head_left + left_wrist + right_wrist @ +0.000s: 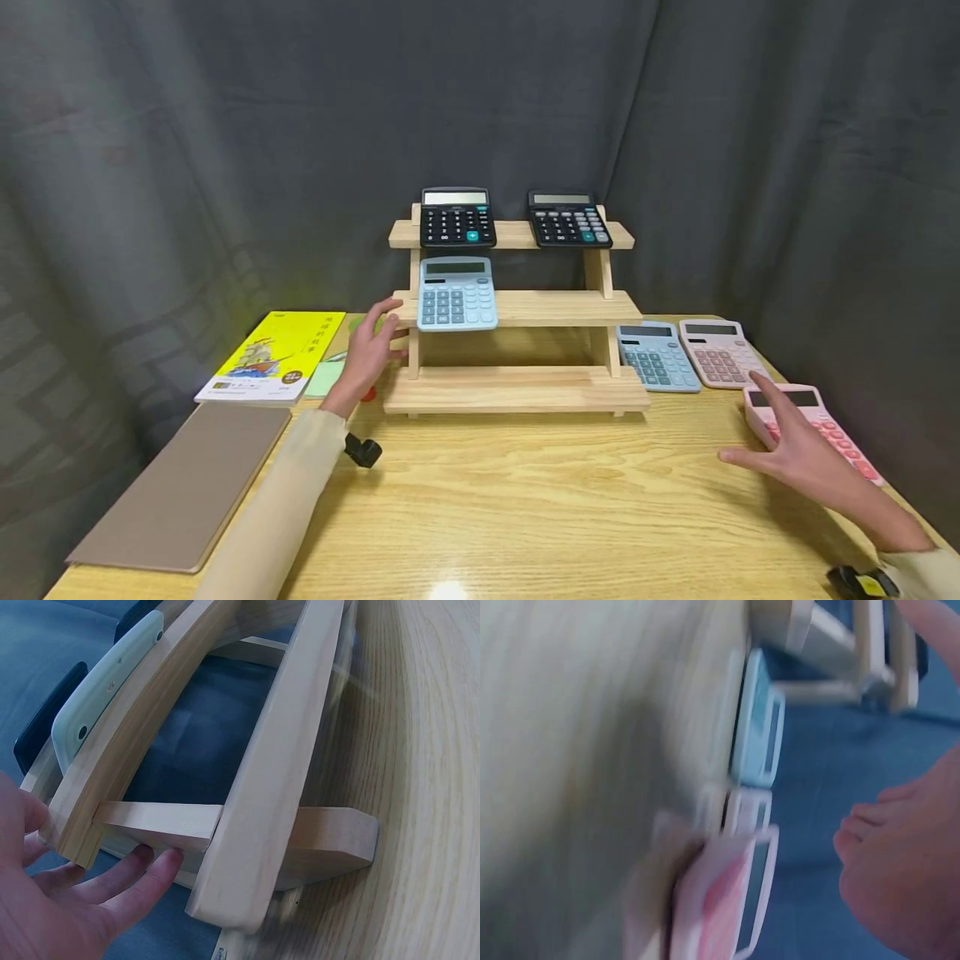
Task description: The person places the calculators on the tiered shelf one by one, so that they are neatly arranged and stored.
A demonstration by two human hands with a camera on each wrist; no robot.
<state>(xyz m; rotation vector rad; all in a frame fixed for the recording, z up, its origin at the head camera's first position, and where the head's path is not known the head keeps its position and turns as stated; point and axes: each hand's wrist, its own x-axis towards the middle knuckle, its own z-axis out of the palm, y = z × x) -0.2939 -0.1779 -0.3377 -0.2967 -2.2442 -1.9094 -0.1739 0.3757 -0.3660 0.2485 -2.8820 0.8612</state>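
Observation:
A tiered wooden stand (517,389) sits on the table. My left hand (367,350) is at the left end of its middle shelf (562,308), fingertips by the shelf end and fingers against the side support (157,821). Just right of that hand, a light blue calculator (457,296) leans upright on the middle shelf. Two black calculators, one at left (457,218) and one at right (570,221), stand on the top shelf. My right hand (810,458) hovers with thumb and fingers spread over a pink calculator (843,442), holding nothing.
Right of the stand lie another blue calculator (658,358) and a pale pink one (720,354). At left are a yellow book (273,350), a green pad (325,379) and a brown notebook (183,483). A dark curtain (300,125) hangs behind the table.

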